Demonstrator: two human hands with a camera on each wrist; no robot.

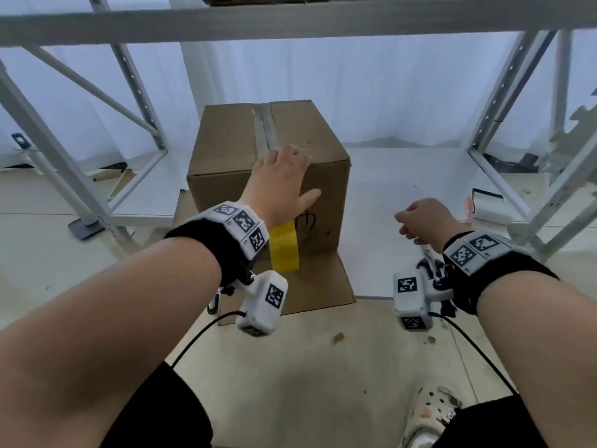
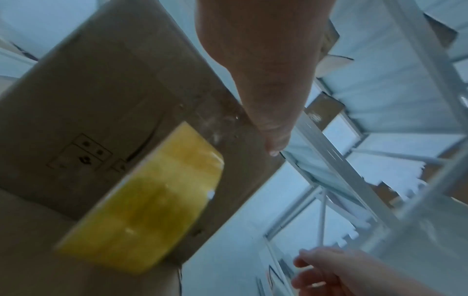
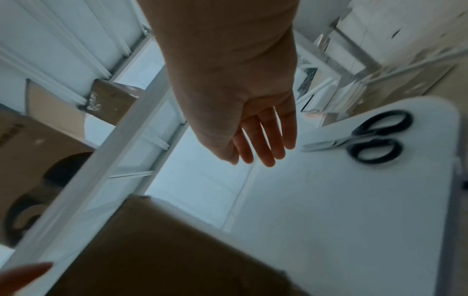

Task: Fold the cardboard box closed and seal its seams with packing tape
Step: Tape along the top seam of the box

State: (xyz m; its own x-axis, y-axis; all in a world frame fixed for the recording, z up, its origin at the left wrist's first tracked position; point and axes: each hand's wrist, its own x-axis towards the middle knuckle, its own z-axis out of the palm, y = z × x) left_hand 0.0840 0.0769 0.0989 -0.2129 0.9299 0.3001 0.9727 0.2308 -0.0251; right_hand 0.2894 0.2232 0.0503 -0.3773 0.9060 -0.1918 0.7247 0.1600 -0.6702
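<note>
Between white metal shelving racks, a closed cardboard box stands on a low white platform, its taped centre seam running away from the person, flat left hand pressing its near edge, yellow tape roll beneath, relaxed right hand empty beside.

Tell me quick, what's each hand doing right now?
Left hand: open, fingers flat over the cardboard box's taped top edge.
Right hand: open, holding nothing; scissors lie beside it.
</note>
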